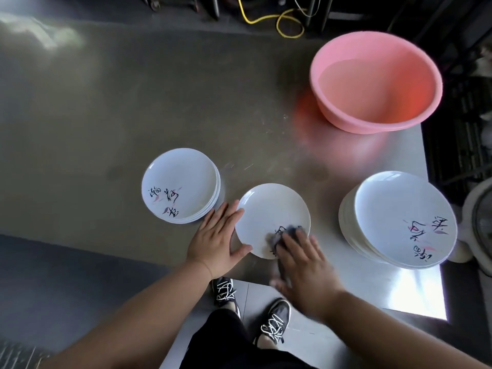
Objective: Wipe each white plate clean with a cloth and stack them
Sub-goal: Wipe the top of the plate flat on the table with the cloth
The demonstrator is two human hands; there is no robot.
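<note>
Hands on single white plate (271,214), mid-worktop (106,115), near front edge.
Left hand (217,239) flat, fingers straight, steadying plate's left rim; right hand (306,265) presses dark cloth (282,235) on its near side, blurred. Short plate stack (181,185) left of plate, taller stack (399,219) right, pink basin (375,81) beyond.

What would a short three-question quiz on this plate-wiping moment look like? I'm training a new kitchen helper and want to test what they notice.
1. True or false: the pink basin stands between the two plate stacks.
2. Which hand presses the dark cloth on the single plate?
3. Which stack is taller: A) the left stack, B) the right stack?

Key:
1. False; it stands farther back, to the right.
2. The right hand; the left hand steadies the rim.
3. B.
</note>
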